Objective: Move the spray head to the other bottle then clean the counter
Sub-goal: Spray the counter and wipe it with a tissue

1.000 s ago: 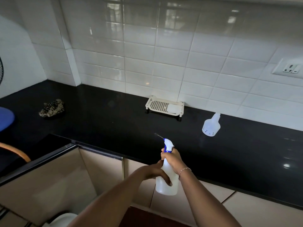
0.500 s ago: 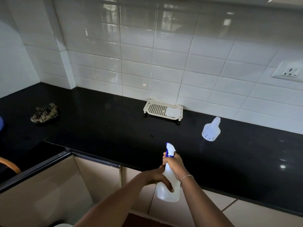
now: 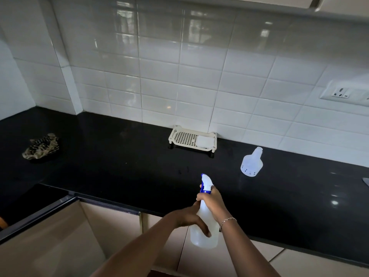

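A translucent white spray bottle hangs in front of the counter edge, held by both hands. Its white and blue spray head points toward the wall. My right hand wraps the neck just under the head, a bracelet on the wrist. My left hand grips the bottle's body from the left. A second clear bottle, with no head, stands upright on the black counter to the right. A crumpled patterned cloth lies on the counter at far left.
A cream slotted tray holding a white sponge sits against the tiled wall. A wall socket is at right. Beige cabinet fronts run below the counter, which turns a corner at left.
The view has shifted left and down, so the counter items sit lower. The thin line at the nozzle a second ago is gone. Both hands keep their grip on the bottle.
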Motion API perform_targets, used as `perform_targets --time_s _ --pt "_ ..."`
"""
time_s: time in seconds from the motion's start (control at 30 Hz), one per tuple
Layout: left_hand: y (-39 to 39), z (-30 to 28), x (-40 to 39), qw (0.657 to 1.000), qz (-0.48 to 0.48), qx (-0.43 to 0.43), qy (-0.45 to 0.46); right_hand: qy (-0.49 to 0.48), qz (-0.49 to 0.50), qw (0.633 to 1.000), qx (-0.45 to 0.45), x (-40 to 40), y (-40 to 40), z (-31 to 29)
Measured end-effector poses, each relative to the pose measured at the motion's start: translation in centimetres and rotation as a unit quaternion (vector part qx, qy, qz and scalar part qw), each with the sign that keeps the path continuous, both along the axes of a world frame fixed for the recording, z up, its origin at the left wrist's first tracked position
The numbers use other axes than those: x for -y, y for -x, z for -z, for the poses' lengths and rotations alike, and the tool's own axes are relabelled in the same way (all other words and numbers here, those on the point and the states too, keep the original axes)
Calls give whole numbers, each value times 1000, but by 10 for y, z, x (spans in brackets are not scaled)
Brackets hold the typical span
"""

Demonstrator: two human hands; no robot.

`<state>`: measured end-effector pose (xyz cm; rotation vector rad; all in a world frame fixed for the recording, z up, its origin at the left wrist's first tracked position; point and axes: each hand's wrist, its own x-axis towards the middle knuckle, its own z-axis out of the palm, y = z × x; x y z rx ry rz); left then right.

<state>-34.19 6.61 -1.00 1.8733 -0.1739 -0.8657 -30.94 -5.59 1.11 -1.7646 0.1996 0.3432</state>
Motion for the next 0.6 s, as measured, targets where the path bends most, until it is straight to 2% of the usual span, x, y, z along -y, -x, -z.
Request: perform_targets --time_s 0.1,0.23,0.37,0.47,0.6 --pt "-14 -6 1 1000 -8 6 5 7 31 999 35 3 -9 -8" --pt "-38 -18 0 997 -1 70 -32 3 76 992 97 3 -26 -17" --pt "-66 -30 -3 992 7 117 -43 40 115 982 146 2 -46 -28" --pt "-86 -36 -5 989 2 144 -36 67 113 973 190 0 -61 -40" --pt "-114 -41 -8 988 -3 154 -7 105 62 968 220 5 -76 -53"
